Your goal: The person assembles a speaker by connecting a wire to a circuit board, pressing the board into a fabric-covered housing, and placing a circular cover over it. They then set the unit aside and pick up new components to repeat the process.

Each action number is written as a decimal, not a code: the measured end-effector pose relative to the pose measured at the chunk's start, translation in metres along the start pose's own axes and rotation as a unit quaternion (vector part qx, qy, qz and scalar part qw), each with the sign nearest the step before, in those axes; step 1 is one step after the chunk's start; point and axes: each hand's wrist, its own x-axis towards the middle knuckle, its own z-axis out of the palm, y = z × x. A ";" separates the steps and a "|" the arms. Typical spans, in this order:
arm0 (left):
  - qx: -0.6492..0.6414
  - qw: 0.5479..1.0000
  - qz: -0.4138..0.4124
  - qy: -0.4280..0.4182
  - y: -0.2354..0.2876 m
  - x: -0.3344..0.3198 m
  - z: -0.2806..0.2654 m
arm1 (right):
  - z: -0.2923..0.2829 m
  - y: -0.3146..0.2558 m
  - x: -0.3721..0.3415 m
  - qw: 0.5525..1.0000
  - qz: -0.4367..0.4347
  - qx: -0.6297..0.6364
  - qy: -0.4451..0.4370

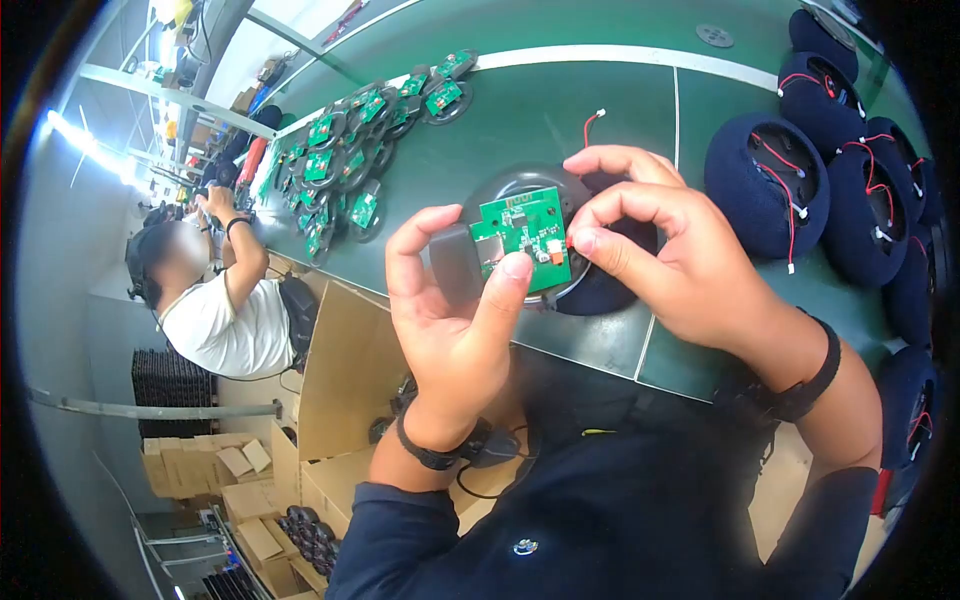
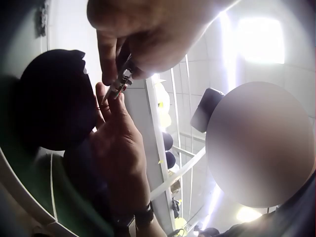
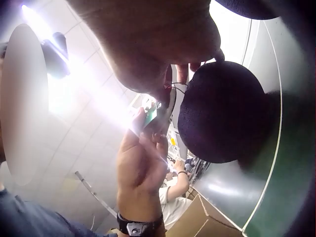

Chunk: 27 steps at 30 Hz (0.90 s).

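Note:
In the head view my left hand (image 1: 455,310) grips a round black part (image 1: 455,262) carrying a green circuit board (image 1: 524,238), its thumb on the board's lower edge. My right hand (image 1: 670,245) pinches a small red piece (image 1: 571,240) at the board's right side, by a white connector (image 1: 553,250). Behind the hands is a dark fabric-covered round body (image 1: 605,290), partly hidden. In the left wrist view the board (image 2: 117,88) shows edge-on between both hands. The right wrist view shows the dark body (image 3: 222,112) beside the fingers.
Many black discs with green boards (image 1: 350,150) lie at the table's back left. Several dark round bodies with red wires (image 1: 768,185) stand on the right. Another person (image 1: 235,320) works at the left, near cardboard boxes (image 1: 340,370). A loose red wire (image 1: 590,125) shows behind my right hand.

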 end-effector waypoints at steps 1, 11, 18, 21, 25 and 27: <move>-0.001 1.000 0.002 0.014 -0.001 0.000 0.001 | 0.000 0.001 0.000 1.000 0.000 0.004 0.002; 0.029 0.998 0.040 0.038 -0.008 0.000 0.007 | -0.003 0.004 0.001 0.999 -0.009 0.035 -0.003; 0.096 0.993 0.061 0.025 -0.010 -0.003 0.011 | -0.015 -0.004 0.004 0.998 0.041 0.023 -0.037; 0.078 0.995 0.048 0.029 -0.011 -0.004 0.014 | -0.019 0.000 0.007 0.996 0.038 0.040 -0.067; 0.032 0.998 0.033 0.035 -0.012 -0.005 0.018 | -0.022 -0.001 0.006 0.996 0.040 0.032 -0.067; 0.019 0.999 0.016 0.044 -0.013 -0.005 0.019 | -0.020 0.000 0.006 0.997 0.041 0.029 -0.060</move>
